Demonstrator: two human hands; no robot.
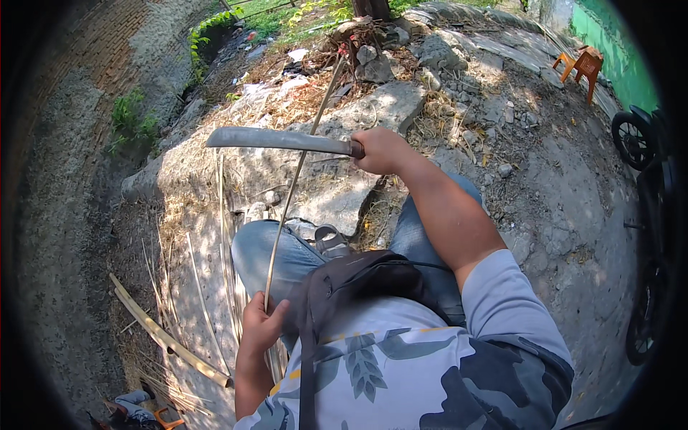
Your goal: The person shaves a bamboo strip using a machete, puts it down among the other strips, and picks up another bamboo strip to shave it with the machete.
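Machete point(276, 139) with a long grey blade lies nearly level across a slender bamboo strip point(327, 98), its edge pointing left, though whether steel and strip touch I cannot tell. The right hand point(382, 150) has its fingers wrapped fully round the short handle. The left hand point(261, 326) has its fingers curled round the strip's lower end, thumb raised alongside, beside the jeans-clad knee point(266, 244). From there the strip slants up over the concrete slab point(337, 197) toward the rubble. It should be light and springy, stiff along its length yet apt to whip at the far tip, perhaps splintery at the edges; a grip near the lower end, well clear of the blade, seems safest. The machete is likely blade-heavy and best held by its handle alone. Left on the ground lies a split bamboo pole point(190, 360), probably stiffer and heavier
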